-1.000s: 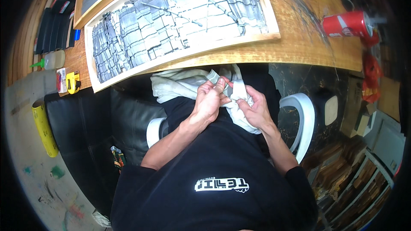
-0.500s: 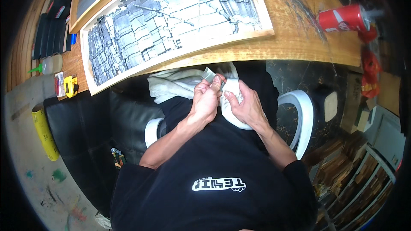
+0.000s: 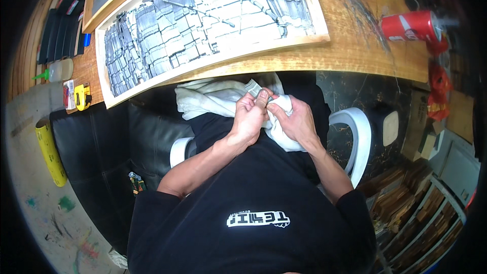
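Over my lap, my left hand (image 3: 249,119) pinches a small flat greyish piece (image 3: 252,88) between thumb and fingers, one corner sticking out past the fingertips. My right hand (image 3: 298,122) is closed on a white cloth (image 3: 285,139), bunched up and hanging below the fingers. Both sets of fingertips meet at the near end of the piece, and the cloth lies against it there. More white cloth (image 3: 200,100) spreads across my lap; whether it is the same cloth I cannot tell. The fingers hide the lower part of the piece.
Beyond my hands, a wooden-framed panel (image 3: 187,30) of grey strips lies on the wooden table (image 3: 365,63). A red can (image 3: 410,25) rests at the right, a yellow tape measure (image 3: 82,97) at the left corner. A white chair armrest (image 3: 357,142) curves beside me.
Both hands have shifted slightly right. My right hand has come up with the cloth, its thumb now at the left fingertips, and the small piece has tilted a little.
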Demonstrator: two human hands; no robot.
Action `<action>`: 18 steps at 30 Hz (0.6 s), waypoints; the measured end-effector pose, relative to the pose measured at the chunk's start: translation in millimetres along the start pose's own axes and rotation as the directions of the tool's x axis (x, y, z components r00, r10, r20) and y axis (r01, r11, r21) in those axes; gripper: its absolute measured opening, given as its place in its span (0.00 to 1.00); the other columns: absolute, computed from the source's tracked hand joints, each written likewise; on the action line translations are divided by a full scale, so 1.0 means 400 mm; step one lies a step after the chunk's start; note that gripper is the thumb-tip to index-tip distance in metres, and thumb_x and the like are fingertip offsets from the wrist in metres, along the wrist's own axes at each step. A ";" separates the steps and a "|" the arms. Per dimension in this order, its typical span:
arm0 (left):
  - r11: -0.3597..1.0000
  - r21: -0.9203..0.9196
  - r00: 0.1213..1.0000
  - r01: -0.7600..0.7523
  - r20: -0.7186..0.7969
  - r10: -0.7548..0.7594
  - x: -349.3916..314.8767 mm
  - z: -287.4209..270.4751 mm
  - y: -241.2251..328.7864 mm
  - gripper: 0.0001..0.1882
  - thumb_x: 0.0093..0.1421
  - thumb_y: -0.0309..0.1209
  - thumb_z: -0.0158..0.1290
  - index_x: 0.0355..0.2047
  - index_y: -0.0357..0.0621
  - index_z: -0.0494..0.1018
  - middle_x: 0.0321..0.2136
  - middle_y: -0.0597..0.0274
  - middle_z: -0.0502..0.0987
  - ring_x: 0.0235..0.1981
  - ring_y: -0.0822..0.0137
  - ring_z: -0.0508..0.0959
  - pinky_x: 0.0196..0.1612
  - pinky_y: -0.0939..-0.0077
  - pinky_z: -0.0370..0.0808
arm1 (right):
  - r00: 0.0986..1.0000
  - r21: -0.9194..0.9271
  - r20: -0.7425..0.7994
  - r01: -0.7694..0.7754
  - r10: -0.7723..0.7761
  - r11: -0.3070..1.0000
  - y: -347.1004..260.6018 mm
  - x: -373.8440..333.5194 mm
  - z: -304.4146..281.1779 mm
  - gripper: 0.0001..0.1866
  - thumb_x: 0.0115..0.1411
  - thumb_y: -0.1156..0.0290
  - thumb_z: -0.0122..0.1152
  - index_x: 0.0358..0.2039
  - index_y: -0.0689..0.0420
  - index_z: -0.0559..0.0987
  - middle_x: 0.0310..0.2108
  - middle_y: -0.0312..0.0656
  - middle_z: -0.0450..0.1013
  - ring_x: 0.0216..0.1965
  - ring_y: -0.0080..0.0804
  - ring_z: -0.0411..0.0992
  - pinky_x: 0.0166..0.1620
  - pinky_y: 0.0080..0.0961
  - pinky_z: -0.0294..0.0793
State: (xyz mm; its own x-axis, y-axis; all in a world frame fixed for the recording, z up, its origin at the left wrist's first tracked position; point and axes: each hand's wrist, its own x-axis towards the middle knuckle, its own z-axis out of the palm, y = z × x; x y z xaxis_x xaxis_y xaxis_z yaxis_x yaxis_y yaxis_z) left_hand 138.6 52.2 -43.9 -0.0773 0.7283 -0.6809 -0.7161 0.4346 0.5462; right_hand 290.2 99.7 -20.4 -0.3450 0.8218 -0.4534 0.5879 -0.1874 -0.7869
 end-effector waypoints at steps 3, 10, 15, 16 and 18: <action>0.999 -0.036 1.000 -0.003 0.003 0.003 -0.013 0.004 0.005 0.11 0.79 0.33 0.49 0.42 0.41 0.77 0.37 0.63 0.82 0.23 0.80 0.69 0.28 0.83 0.70 | 0.999 -0.052 -0.021 -0.026 0.025 0.998 -0.016 0.000 0.008 0.18 0.66 0.57 0.71 0.48 0.56 0.87 0.32 0.52 0.84 0.32 0.42 0.83 0.38 0.33 0.80; 0.969 -0.205 0.991 0.135 0.023 -0.134 0.001 -0.003 0.036 0.11 0.79 0.34 0.49 0.45 0.39 0.75 0.39 0.53 0.83 0.30 0.70 0.82 0.34 0.77 0.83 | 0.982 0.381 0.191 -0.066 -0.008 0.922 0.037 -0.044 -0.042 0.14 0.69 0.76 0.64 0.53 0.66 0.82 0.40 0.37 0.83 0.40 0.20 0.77 0.45 0.22 0.78; 0.957 -0.288 0.997 0.022 -0.069 -0.044 0.033 -0.050 0.113 0.11 0.79 0.31 0.46 0.49 0.34 0.72 0.40 0.48 0.82 0.42 0.55 0.87 0.40 0.68 0.87 | 0.977 0.098 0.171 -0.143 0.125 0.985 0.085 -0.022 -0.136 0.20 0.66 0.77 0.65 0.58 0.66 0.79 0.44 0.45 0.82 0.44 0.30 0.79 0.50 0.30 0.78; 0.968 -0.244 0.994 0.065 -0.069 -0.084 0.023 -0.050 0.138 0.13 0.79 0.32 0.47 0.50 0.31 0.71 0.41 0.47 0.81 0.44 0.52 0.87 0.42 0.66 0.88 | 0.994 -0.104 0.076 -0.067 0.075 0.992 0.080 -0.029 -0.144 0.25 0.64 0.70 0.71 0.59 0.64 0.77 0.43 0.53 0.81 0.45 0.43 0.80 0.52 0.40 0.78; 0.975 -0.133 0.981 0.181 0.098 -0.169 0.021 -0.072 0.159 0.14 0.78 0.33 0.48 0.51 0.32 0.71 0.43 0.47 0.81 0.47 0.49 0.86 0.49 0.56 0.87 | 0.973 -0.495 -0.099 0.135 -0.211 0.858 0.001 -0.043 -0.146 0.27 0.61 0.67 0.75 0.58 0.62 0.77 0.42 0.53 0.79 0.45 0.47 0.80 0.53 0.44 0.78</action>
State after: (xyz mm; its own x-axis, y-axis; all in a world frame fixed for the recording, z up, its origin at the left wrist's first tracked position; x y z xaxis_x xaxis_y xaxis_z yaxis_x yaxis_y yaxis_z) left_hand 72.4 70.8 -29.0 0.1133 0.6930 -0.7119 -0.8038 0.4851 0.3443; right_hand 338.9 116.9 11.6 -0.3869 0.8920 -0.2339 0.8200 0.2168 -0.5297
